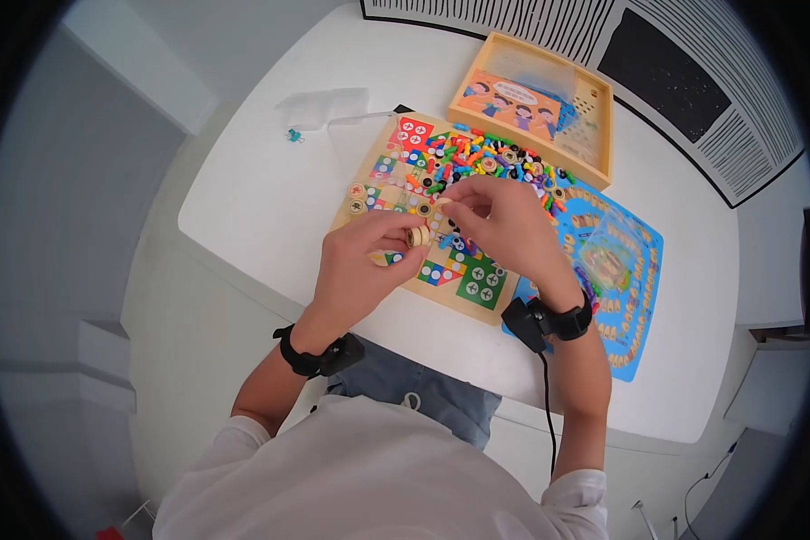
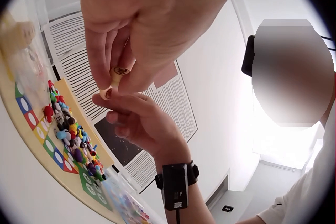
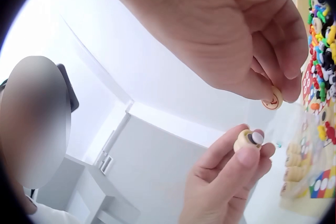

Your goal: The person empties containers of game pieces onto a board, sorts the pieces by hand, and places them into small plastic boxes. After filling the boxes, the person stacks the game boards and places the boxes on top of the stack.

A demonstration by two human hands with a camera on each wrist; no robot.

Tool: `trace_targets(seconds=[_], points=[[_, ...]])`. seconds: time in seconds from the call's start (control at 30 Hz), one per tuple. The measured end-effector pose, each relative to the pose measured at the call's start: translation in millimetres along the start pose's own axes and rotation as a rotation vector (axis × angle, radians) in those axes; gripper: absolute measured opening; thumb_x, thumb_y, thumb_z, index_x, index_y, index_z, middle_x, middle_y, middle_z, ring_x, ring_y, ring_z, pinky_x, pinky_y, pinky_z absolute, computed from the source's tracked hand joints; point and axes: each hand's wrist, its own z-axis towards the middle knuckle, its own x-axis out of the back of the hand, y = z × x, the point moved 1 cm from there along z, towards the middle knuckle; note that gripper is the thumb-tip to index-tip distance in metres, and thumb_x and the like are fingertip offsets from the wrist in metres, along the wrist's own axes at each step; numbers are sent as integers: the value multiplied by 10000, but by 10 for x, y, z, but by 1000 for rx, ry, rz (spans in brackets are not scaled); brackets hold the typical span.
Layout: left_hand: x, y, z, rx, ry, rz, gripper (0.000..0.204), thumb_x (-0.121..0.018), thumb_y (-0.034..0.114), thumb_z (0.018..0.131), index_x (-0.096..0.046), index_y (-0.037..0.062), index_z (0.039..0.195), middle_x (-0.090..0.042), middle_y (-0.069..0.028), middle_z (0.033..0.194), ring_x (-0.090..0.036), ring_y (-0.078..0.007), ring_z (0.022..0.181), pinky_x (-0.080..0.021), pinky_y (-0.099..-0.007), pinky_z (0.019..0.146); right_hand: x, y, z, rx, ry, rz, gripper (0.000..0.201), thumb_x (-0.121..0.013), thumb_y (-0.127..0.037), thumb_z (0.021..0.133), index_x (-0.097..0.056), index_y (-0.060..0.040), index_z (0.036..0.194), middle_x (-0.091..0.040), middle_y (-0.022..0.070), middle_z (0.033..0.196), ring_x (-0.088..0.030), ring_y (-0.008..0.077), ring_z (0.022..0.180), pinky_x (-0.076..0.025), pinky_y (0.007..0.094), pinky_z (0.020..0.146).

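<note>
Both hands are close together over a printed board game (image 1: pixel 482 286). My left hand (image 1: pixel 355 265) pinches a small stack of round wooden xiangqi pieces (image 1: pixel 418 237) between thumb and fingers; in the right wrist view a small white rounded piece (image 3: pixel 257 138) shows at the stack's face. Just above and to the right, my right hand (image 1: pixel 511 229) pinches a single wooden xiangqi piece (image 3: pixel 272 99) with a red character, between thumb and fingertips. More such wooden pieces (image 1: pixel 357 206) stand at the board's left edge. A heap of colourful small game pieces (image 1: pixel 490 162) covers the board's far side.
Behind the heap stands a shallow wooden box (image 1: pixel 533 139) with an orange booklet (image 1: pixel 510 101) inside. A blue board (image 1: pixel 643 297) lies at the right, carrying a clear plastic bag (image 1: pixel 614 254). At the far left are a clear plastic container (image 1: pixel 319 109) and a teal clip (image 1: pixel 294 136).
</note>
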Motion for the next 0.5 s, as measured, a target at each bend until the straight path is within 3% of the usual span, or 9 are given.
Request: trace_targets(seconds=[0.13, 0.5], points=[[2, 9, 11, -61, 106, -81, 316, -779, -84, 874, -731, -45, 1184, -728, -113, 1146, -762, -161, 997, -641, -281, 881, 18, -200, -66, -141, -103, 214, 217, -765, -152, 955, -770, 39, 1057, -804, 125, 871, -778, 155, 748, -594, 302, 679], [1, 10, 19, -103, 155, -100, 383, -750, -85, 920, -702, -48, 1298, -750, -155, 1195, -757, -180, 1050, -632, -290, 916, -107, -169, -102, -98, -81, 369, 253, -737, -133, 980, -758, 48, 1156, -800, 122, 863, -776, 141, 738, -589, 270, 650]])
